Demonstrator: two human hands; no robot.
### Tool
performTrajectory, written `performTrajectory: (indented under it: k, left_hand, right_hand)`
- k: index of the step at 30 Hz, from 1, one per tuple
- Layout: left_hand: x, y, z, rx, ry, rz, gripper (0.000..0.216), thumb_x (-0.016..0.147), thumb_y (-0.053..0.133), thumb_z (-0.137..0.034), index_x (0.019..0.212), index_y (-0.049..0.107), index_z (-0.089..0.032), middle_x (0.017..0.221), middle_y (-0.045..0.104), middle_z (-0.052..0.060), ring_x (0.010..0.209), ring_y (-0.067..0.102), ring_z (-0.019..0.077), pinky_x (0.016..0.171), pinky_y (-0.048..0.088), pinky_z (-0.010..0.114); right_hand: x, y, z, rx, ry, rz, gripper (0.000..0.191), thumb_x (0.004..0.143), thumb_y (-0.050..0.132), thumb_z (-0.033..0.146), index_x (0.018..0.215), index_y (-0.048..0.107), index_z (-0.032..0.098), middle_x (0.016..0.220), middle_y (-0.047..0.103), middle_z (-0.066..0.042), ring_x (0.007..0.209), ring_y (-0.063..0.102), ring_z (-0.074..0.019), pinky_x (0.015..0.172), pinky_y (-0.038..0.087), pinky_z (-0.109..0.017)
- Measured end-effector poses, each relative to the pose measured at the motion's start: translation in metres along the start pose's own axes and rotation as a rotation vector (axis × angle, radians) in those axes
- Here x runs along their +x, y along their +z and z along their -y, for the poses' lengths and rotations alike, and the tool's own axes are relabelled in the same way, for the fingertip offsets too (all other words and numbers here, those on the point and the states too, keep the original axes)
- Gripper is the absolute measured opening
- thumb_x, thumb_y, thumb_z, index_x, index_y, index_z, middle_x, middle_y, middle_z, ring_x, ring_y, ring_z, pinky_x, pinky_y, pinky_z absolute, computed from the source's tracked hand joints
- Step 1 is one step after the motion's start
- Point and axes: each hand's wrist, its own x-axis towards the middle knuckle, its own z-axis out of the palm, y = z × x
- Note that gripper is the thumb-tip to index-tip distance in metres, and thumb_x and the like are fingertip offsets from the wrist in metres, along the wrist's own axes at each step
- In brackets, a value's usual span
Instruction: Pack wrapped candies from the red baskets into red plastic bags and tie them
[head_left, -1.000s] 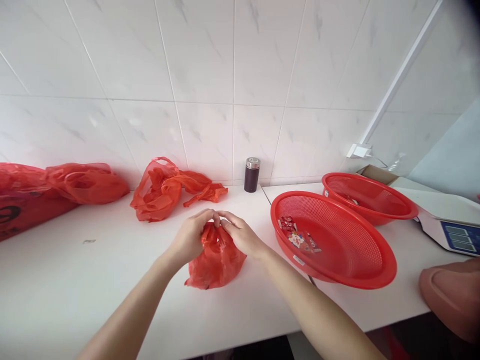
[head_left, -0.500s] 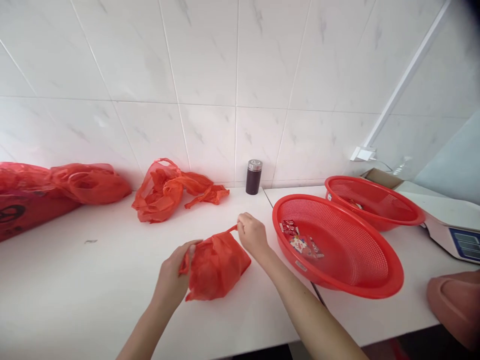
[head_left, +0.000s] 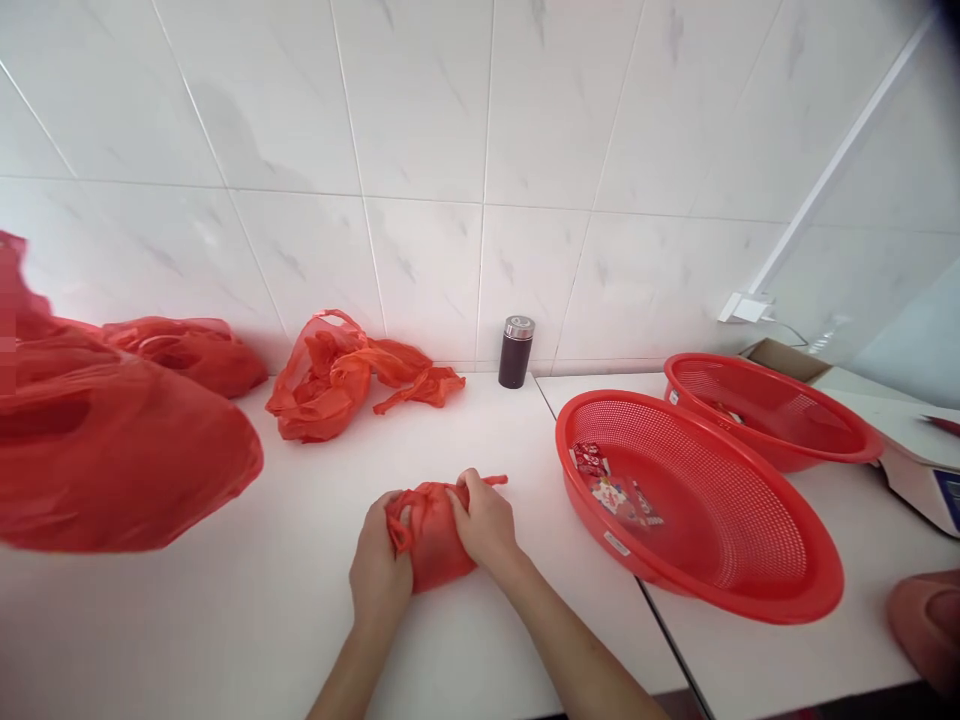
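A small red plastic bag (head_left: 429, 530), knotted at the top, sits on the white counter (head_left: 225, 610) in front of me. My left hand (head_left: 381, 572) is wrapped round its left side. My right hand (head_left: 484, 518) is closed over its top right, next to a loose handle end sticking out to the right. Both hands press the bag together between them.
A large red bag (head_left: 112, 450) fills the left. Crumpled red bags (head_left: 337, 375) lie by the tiled wall, near a dark jar (head_left: 517, 351). Two red mesh baskets (head_left: 697, 500) (head_left: 772, 410) stand right, the nearer holding sweet wrappers (head_left: 611, 485). A scale (head_left: 926, 470) is far right.
My hands had pulled the bag's handles apart, and have now closed in around the knotted bag. The view has shifted so the large red bag at the left looms closer.
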Motion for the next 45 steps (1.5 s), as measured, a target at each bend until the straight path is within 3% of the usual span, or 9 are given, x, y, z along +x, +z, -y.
performTrajectory:
  k: [6, 13, 17, 21, 24, 29, 33, 38, 45]
  left_hand:
    - [0.027, -0.002, 0.020, 0.130, 0.038, 0.073, 0.037, 0.085, 0.036, -0.017, 0.115, 0.051, -0.032, 0.119, 0.065, 0.001, 0.096, 0.063, 0.0214, 0.077, 0.049, 0.034]
    - [0.040, -0.004, 0.042, 0.240, -0.005, 0.062, 0.028, 0.091, 0.032, -0.034, 0.094, 0.058, -0.022, 0.087, 0.067, 0.008, 0.078, 0.064, 0.0274, 0.067, 0.048, 0.040]
    - [0.038, -0.007, 0.043, 0.227, 0.034, 0.151, 0.036, 0.093, 0.033, -0.036, 0.107, 0.063, -0.024, 0.115, 0.066, 0.009, 0.103, 0.062, 0.0277, 0.082, 0.048, 0.041]
    - [0.038, -0.012, 0.032, 0.112, 0.093, 0.289, 0.044, 0.093, 0.036, -0.045, 0.124, 0.060, -0.026, 0.145, 0.048, 0.006, 0.131, 0.046, 0.0262, 0.099, 0.043, 0.040]
    - [0.042, -0.009, 0.024, 0.082, 0.058, 0.280, 0.050, 0.087, 0.045, -0.056, 0.127, 0.059, -0.029, 0.142, 0.051, 0.005, 0.126, 0.050, 0.0281, 0.097, 0.044, 0.042]
    - [0.045, 0.005, 0.017, 0.022, 0.066, 0.269, 0.042, 0.090, 0.041, -0.055, 0.117, 0.065, -0.033, 0.124, 0.065, 0.002, 0.114, 0.059, 0.0256, 0.095, 0.045, 0.040]
    - [0.041, 0.005, 0.017, -0.041, 0.089, 0.283, 0.043, 0.093, 0.036, -0.052, 0.118, 0.065, -0.032, 0.124, 0.067, 0.001, 0.114, 0.061, 0.0215, 0.096, 0.046, 0.034]
    - [0.034, -0.009, 0.027, -0.037, -0.011, 0.226, 0.046, 0.092, 0.036, -0.054, 0.116, 0.066, -0.030, 0.117, 0.070, 0.002, 0.108, 0.064, 0.0236, 0.086, 0.051, 0.033]
    - [0.018, -0.028, 0.041, -0.011, -0.167, 0.238, 0.045, 0.086, 0.041, -0.060, 0.088, 0.069, -0.025, 0.063, 0.066, 0.000, 0.062, 0.062, 0.0229, 0.054, 0.046, 0.031]
  right_hand:
    - [0.014, -0.009, -0.013, 0.040, 0.065, 0.013, 0.008, 0.091, 0.041, 0.032, 0.086, 0.045, 0.026, 0.064, 0.054, 0.005, 0.058, 0.051, -0.0164, 0.056, 0.031, -0.025]
    - [0.025, -0.014, -0.030, 0.005, 0.080, -0.106, 0.013, 0.092, 0.042, 0.035, 0.086, 0.048, 0.026, 0.070, 0.059, 0.004, 0.063, 0.054, -0.0168, 0.059, 0.032, -0.026]
    - [0.019, -0.015, -0.035, 0.111, 0.014, -0.055, 0.016, 0.089, 0.049, 0.041, 0.087, 0.053, 0.025, 0.085, 0.064, 0.002, 0.076, 0.058, -0.0169, 0.067, 0.039, -0.027]
    - [0.021, -0.018, -0.037, 0.163, 0.087, -0.007, 0.044, 0.091, 0.040, 0.055, 0.069, 0.056, 0.021, 0.087, 0.065, -0.004, 0.079, 0.059, -0.0180, 0.069, 0.041, -0.029]
    - [0.030, -0.019, -0.038, 0.089, 0.205, 0.081, 0.047, 0.091, 0.038, 0.055, 0.065, 0.057, 0.021, 0.070, 0.064, -0.003, 0.065, 0.056, -0.0178, 0.062, 0.038, -0.029]
    - [0.044, -0.022, -0.030, 0.118, 0.175, 0.160, 0.049, 0.081, 0.057, 0.060, 0.116, 0.061, 0.026, 0.091, 0.069, -0.004, 0.082, 0.062, -0.0204, 0.068, 0.040, -0.028]
    - [0.046, -0.023, -0.023, 0.223, 0.077, 0.295, 0.044, 0.079, 0.059, 0.060, 0.094, 0.071, 0.020, 0.079, 0.070, -0.003, 0.073, 0.062, -0.0179, 0.063, 0.041, -0.026]
    - [0.045, -0.018, -0.026, 0.141, 0.063, 0.049, 0.041, 0.088, 0.048, 0.049, 0.067, 0.067, 0.020, 0.062, 0.065, -0.002, 0.060, 0.057, -0.0169, 0.058, 0.037, -0.026]
    - [0.054, -0.015, -0.037, 0.118, 0.121, -0.092, 0.037, 0.091, 0.044, 0.039, 0.066, 0.065, 0.021, 0.064, 0.066, -0.005, 0.062, 0.057, -0.0193, 0.060, 0.036, -0.028]
